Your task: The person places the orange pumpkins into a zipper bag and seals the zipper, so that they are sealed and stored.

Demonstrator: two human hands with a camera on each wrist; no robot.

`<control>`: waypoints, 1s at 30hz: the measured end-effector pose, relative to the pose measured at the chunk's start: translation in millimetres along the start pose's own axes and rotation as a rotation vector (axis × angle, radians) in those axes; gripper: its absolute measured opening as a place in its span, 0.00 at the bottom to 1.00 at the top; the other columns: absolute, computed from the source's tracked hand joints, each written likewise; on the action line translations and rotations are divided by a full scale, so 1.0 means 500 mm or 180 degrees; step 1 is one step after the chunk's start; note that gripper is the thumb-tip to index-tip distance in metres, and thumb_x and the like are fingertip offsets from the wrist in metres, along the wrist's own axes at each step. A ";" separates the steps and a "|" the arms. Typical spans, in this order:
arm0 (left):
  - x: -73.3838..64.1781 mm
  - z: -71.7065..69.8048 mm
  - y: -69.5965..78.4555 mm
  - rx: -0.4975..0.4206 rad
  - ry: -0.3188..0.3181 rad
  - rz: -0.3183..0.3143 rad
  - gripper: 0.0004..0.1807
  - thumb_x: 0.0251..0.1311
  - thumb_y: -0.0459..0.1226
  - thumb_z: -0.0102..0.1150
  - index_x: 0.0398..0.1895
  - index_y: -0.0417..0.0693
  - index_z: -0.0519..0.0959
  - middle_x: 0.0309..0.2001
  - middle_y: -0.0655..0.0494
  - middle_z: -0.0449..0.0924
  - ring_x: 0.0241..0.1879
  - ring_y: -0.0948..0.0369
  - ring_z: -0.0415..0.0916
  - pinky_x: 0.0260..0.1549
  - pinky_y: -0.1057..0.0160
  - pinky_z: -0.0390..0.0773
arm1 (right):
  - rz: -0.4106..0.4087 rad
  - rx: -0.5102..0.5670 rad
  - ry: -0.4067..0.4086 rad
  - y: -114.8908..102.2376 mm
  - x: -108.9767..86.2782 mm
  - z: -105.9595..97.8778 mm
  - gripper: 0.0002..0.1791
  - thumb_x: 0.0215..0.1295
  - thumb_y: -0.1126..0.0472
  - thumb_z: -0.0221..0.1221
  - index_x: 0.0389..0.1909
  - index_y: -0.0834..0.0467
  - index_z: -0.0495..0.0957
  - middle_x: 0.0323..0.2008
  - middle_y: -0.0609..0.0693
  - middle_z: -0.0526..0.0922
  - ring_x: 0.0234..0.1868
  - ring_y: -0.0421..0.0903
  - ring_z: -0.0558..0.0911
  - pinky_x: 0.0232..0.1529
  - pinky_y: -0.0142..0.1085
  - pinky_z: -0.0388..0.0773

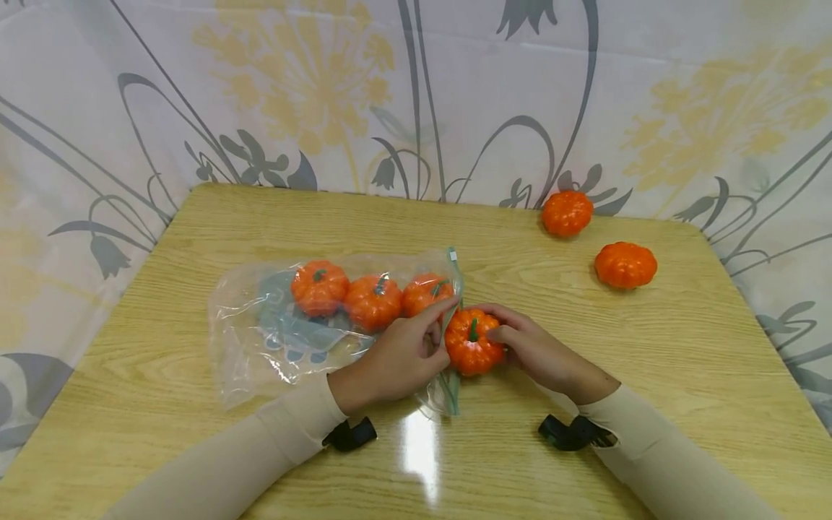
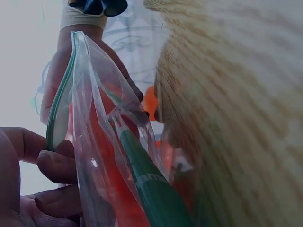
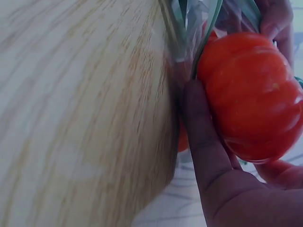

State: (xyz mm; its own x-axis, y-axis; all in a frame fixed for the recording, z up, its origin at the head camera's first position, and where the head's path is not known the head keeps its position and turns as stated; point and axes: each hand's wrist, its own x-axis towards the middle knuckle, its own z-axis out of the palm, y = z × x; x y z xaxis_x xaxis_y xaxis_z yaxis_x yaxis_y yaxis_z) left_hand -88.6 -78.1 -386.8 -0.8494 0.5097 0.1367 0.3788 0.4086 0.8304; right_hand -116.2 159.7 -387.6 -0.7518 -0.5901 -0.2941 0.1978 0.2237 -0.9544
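Note:
My right hand (image 1: 536, 354) grips a small orange toy pumpkin (image 1: 468, 355) with a green stem, thumb and fingers round its side. It sits right at the mouth of a clear zip bag (image 1: 243, 361) with a green seal strip. In the right wrist view, the held pumpkin (image 3: 253, 94) borders the bag's green edge. My left hand (image 1: 399, 357) pinches the bag's rim; its fingers (image 2: 59, 168) show at the green strip in the left wrist view. Inside the bag, three similar pumpkins lie in a row: left (image 1: 320, 287), middle (image 1: 373, 305) and right (image 1: 425, 292).
Two loose orange pumpkins lie at the right of the wooden table (image 1: 676, 375): one near the back edge (image 1: 568, 214), another nearer (image 1: 626, 265). A flower-patterned cloth (image 1: 468, 94) hangs behind the table and along its sides.

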 end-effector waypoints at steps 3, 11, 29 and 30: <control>0.000 0.000 -0.001 -0.0004 -0.0013 -0.0012 0.37 0.57 0.31 0.53 0.74 0.47 0.63 0.29 0.63 0.74 0.16 0.72 0.60 0.18 0.73 0.62 | 0.0009 -0.0021 0.0098 -0.001 0.005 0.003 0.29 0.73 0.62 0.44 0.73 0.63 0.59 0.67 0.62 0.67 0.56 0.39 0.77 0.52 0.31 0.79; 0.002 -0.002 -0.002 0.0025 0.0063 0.0065 0.37 0.55 0.31 0.53 0.73 0.46 0.64 0.28 0.63 0.73 0.16 0.73 0.59 0.18 0.73 0.61 | 0.0014 -0.0103 0.0221 0.001 0.012 0.005 0.29 0.73 0.61 0.49 0.73 0.62 0.60 0.66 0.63 0.68 0.53 0.41 0.79 0.48 0.31 0.80; -0.001 -0.006 0.000 -0.0006 0.0208 0.0230 0.33 0.59 0.31 0.52 0.71 0.48 0.66 0.30 0.62 0.73 0.19 0.68 0.66 0.20 0.71 0.68 | 0.0087 -0.0642 0.0161 -0.012 0.050 0.024 0.27 0.73 0.56 0.51 0.70 0.60 0.65 0.42 0.54 0.75 0.30 0.45 0.76 0.36 0.36 0.79; 0.000 -0.006 0.000 -0.0004 0.0220 0.0232 0.33 0.60 0.31 0.52 0.71 0.49 0.66 0.30 0.63 0.73 0.19 0.68 0.66 0.20 0.70 0.69 | 0.0080 -0.0650 0.0151 -0.012 0.052 0.025 0.26 0.73 0.56 0.51 0.69 0.59 0.66 0.42 0.54 0.76 0.30 0.46 0.77 0.36 0.37 0.80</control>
State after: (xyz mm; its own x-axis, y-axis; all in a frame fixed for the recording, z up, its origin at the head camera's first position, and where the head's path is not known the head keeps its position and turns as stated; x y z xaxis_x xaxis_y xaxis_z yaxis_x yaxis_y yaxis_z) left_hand -89.5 -80.4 -385.3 -0.8430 0.4845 0.2338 0.4402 0.3714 0.8175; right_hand -129.0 133.1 -390.1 -0.7779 -0.5463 -0.3105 0.0890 0.3934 -0.9151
